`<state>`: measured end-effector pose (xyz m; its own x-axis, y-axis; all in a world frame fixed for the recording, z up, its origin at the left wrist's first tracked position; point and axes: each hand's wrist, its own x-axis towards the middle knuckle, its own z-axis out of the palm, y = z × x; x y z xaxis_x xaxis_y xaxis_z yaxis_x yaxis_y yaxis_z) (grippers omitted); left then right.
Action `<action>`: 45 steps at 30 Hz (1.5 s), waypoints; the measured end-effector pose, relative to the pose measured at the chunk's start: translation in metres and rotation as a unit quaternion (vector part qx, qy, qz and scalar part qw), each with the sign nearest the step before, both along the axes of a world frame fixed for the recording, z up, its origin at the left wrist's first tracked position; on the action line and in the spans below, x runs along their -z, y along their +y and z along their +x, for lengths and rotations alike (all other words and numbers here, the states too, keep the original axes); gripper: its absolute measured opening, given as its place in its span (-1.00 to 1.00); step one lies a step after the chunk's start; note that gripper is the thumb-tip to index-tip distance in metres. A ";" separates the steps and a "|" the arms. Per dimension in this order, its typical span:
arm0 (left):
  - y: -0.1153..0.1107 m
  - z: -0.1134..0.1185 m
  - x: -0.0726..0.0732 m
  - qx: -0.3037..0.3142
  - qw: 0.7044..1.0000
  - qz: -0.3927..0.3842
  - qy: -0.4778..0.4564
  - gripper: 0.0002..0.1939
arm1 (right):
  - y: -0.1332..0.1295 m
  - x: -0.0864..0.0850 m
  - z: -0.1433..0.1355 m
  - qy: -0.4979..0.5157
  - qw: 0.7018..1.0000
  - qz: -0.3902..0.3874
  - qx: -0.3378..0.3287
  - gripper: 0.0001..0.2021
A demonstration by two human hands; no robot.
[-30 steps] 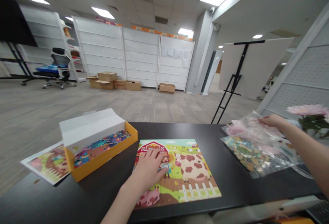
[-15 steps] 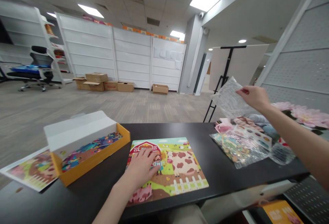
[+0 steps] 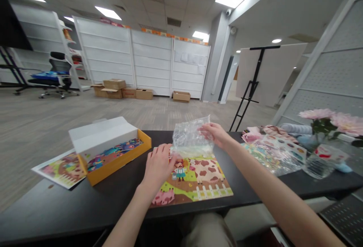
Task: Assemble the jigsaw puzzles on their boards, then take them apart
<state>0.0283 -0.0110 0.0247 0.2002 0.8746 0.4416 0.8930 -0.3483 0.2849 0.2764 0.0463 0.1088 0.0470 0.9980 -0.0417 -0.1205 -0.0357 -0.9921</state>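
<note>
On the black table lies a farm picture puzzle [image 3: 210,182] with a cow, a farmer and a pink pig. My left hand [image 3: 160,165] rests on its upper left part, thumb apart from the fingers, beside the near left edge of a clear plastic bag [image 3: 188,135]. Whether its fingertips touch the bag is hard to tell. My right hand [image 3: 217,133] pinches the bag on its right side. The crinkled bag stands tilted over the puzzle's far edge and hides the top of the picture.
Left of the puzzle, an open yellow box [image 3: 119,163] holds colourful pieces, beside a printed farm sheet [image 3: 64,169]. At right are a plastic bag of pieces [image 3: 263,158], a glass vase [image 3: 317,165] with pink flowers [image 3: 347,124], and folded cloths [image 3: 279,133].
My right hand has brought the plastic bag from the right, down to the puzzle's far edge. My left hand stays on the puzzle, now beside the bag. The view has shifted slightly.
</note>
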 end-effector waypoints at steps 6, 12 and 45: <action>0.003 -0.010 -0.004 0.032 0.996 0.048 -0.066 -0.71 | 0.017 0.064 -0.062 0.124 0.992 -0.011 0.037 -0.79; -0.004 0.004 -0.008 0.070 0.996 0.027 -0.055 -0.65 | 0.014 0.078 -0.080 0.147 0.989 -0.002 -0.001 -0.73; -0.039 -0.037 -0.018 0.141 0.978 -0.114 0.100 -0.46 | -0.120 0.066 -0.020 -0.566 0.821 0.005 -0.075 -0.84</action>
